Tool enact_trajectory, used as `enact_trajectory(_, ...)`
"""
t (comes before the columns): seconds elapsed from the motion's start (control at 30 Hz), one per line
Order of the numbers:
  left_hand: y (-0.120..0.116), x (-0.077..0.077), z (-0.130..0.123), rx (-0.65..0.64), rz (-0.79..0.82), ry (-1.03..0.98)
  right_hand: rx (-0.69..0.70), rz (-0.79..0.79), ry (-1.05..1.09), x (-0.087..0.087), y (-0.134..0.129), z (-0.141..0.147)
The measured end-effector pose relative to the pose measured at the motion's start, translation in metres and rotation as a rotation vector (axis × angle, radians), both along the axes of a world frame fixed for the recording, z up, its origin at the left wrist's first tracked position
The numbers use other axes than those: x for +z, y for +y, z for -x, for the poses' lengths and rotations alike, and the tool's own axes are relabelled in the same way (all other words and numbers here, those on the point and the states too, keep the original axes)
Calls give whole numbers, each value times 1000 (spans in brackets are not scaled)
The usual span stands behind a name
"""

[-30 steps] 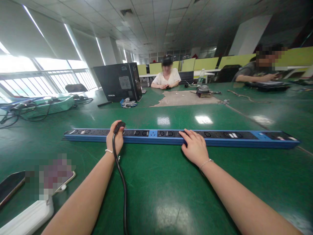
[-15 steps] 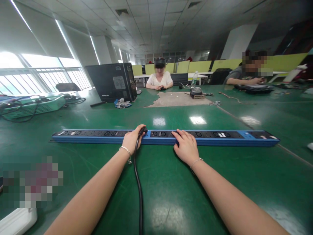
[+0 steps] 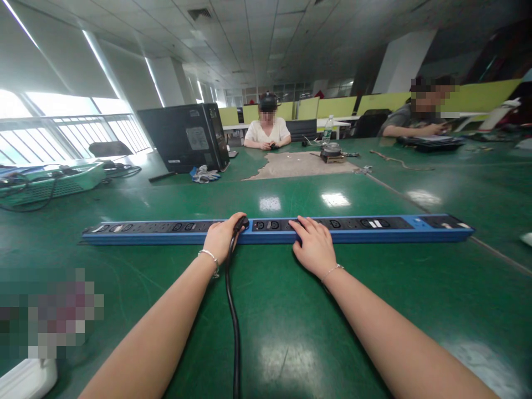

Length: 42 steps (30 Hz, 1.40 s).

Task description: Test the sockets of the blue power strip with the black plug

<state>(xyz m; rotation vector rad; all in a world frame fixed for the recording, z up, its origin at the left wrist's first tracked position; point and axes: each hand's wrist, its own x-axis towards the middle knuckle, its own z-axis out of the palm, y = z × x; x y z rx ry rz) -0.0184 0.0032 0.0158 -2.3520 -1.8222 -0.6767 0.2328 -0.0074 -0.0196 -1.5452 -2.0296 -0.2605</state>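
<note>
A long blue power strip (image 3: 366, 237) with black sockets lies across the green table in front of me. Near its middle, my left hand (image 3: 222, 237) is closed around a black power plug (image 3: 241, 224), which rests on or just over the strip's top; whether it sits in a socket I cannot tell. From the plug a black cable (image 3: 233, 316) runs down toward the near edge. Farther right, my right hand (image 3: 313, 244) lies over the strip with fingers spread across its top face, holding nothing that shows.
Beyond the strip stand a black computer case (image 3: 187, 138), gloves (image 3: 204, 174) and a green basket (image 3: 62, 185) of cables. A round device (image 3: 331, 152) and a bottle (image 3: 328, 128) are farther back. Two people sit across the table. A white object (image 3: 31, 379) lies at near left.
The whole view has shifted slightly. Both hands keep their places on the strip, and the plug stays in my left hand.
</note>
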Motion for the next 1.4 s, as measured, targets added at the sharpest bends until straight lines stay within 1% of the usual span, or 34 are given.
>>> enact_trajectory(0.17,-1,-1,-3,-4,-25,67,1,2,7,0,0,0)
enact_trajectory(0.43,-8,0,-6,-27,-44,164,-10,1,-3,1,-1,0)
enact_trajectory(0.6,-7,-2,-7,-11,-28,137,-14,-1,-13,1,-3,0)
enact_trajectory(0.7,-5,-6,-7,-13,-62,111,-16,4,-11,1,-2,0)
enact_trajectory(0.87,-2,-13,-8,42,-110,57,-5,9,-2,1,-2,0)
enact_trajectory(1.07,-4,-9,-5,-26,-111,89,-8,27,5,3,-3,1)
enact_trajectory(1.23,-4,-7,-5,12,-109,108,-1,20,20,4,-4,1)
enact_trajectory(1.4,-2,-6,-5,3,-54,105,1,22,24,4,-4,1)
